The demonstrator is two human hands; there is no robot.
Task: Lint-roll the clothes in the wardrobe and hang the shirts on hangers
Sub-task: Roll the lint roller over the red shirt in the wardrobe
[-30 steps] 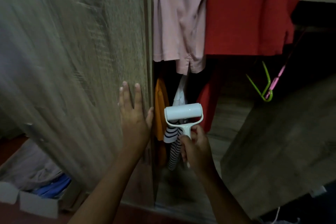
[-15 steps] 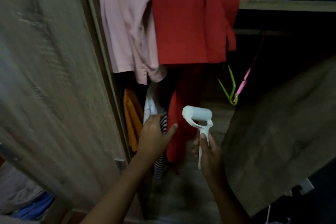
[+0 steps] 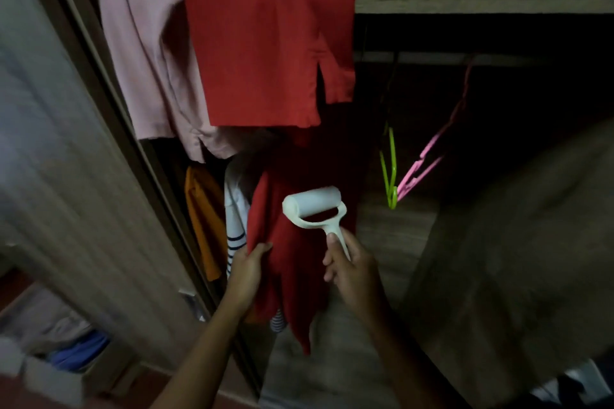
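Inside the open wardrobe a long red garment [image 3: 292, 262] hangs low in the middle. My left hand [image 3: 247, 271] grips its left edge. My right hand [image 3: 354, 271] holds the handle of a white lint roller [image 3: 312, 206], whose roll lies against the red cloth. Above hang a red shirt [image 3: 259, 53] and a pink shirt [image 3: 149, 60]. An orange garment [image 3: 202, 219] and a white striped one [image 3: 236, 229] hang to the left of the red cloth.
Empty green [image 3: 390, 173] and pink [image 3: 422, 163] hangers dangle from the rail at right. A shelf [image 3: 465, 2] above carries folded clothes. The sliding door [image 3: 66, 176] stands at left, another wooden panel [image 3: 515, 259] at right. A box with clothes [image 3: 66, 355] sits on the floor, lower left.
My left hand left the door, which slid left, reached in past the striped garment and took the red garment's edge. The roller moved up against the red cloth.
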